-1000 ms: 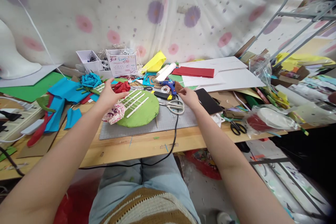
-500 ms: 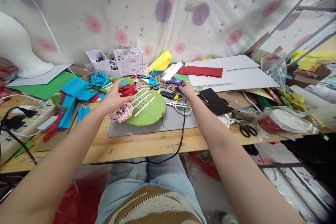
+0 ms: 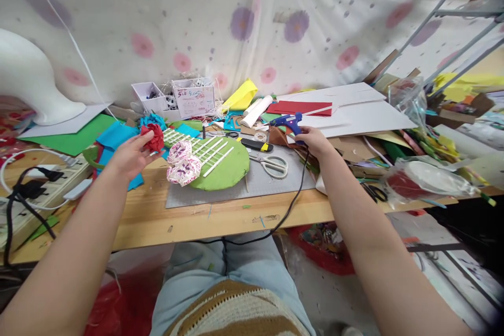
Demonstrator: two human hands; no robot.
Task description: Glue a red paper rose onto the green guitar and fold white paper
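Observation:
My left hand (image 3: 129, 160) pinches a crumpled red paper flower (image 3: 155, 138) above the table, left of a round green board (image 3: 234, 168). On that board lie white stick lattices (image 3: 217, 157) and two white-and-purple paper flowers (image 3: 184, 170) at its left edge. My right hand (image 3: 315, 143) grips a blue glue gun (image 3: 290, 123) by its handle, its nozzle toward the left and a black cord trailing from it. Grey-handled scissors (image 3: 275, 167) and a black-and-yellow utility knife (image 3: 255, 145) rest between the board and my right hand, partly on a grey cutting mat (image 3: 291, 181).
Small white boxes (image 3: 193, 100) stand at the back. White sheets (image 3: 362, 115) and a red strip (image 3: 303, 107) lie at the back right. A power strip (image 3: 51, 189) sits at the left, black scissors (image 3: 376, 192) at the right. The cord hangs over the front edge.
My left hand has moved left, carrying the red paper flower off the board. My right hand has lifted the glue gun and drawn it to the right. Both white-and-purple flowers are now uncovered.

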